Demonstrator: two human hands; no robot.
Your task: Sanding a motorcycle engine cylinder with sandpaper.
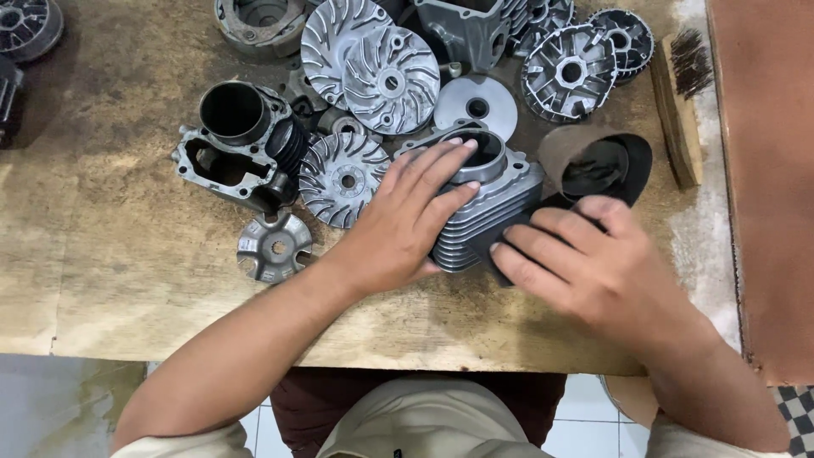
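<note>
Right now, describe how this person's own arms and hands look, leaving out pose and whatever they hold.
Both arms are bare from the short, light beige sleeves down; the left sleeve edge and right sleeve edge show at the bottom. The left hand and right hand wear no gloves, rings, watch or bracelet. Fingernails are short and unpainted. No markings are visible.

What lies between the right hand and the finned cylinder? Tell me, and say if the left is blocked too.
A dark curled sheet of sandpaper lies under the right hand, pressed against the fins of the grey finned metal cylinder. Nothing visible blocks the left hand: it rests directly on the cylinder, fingers reaching its open bore.
</note>
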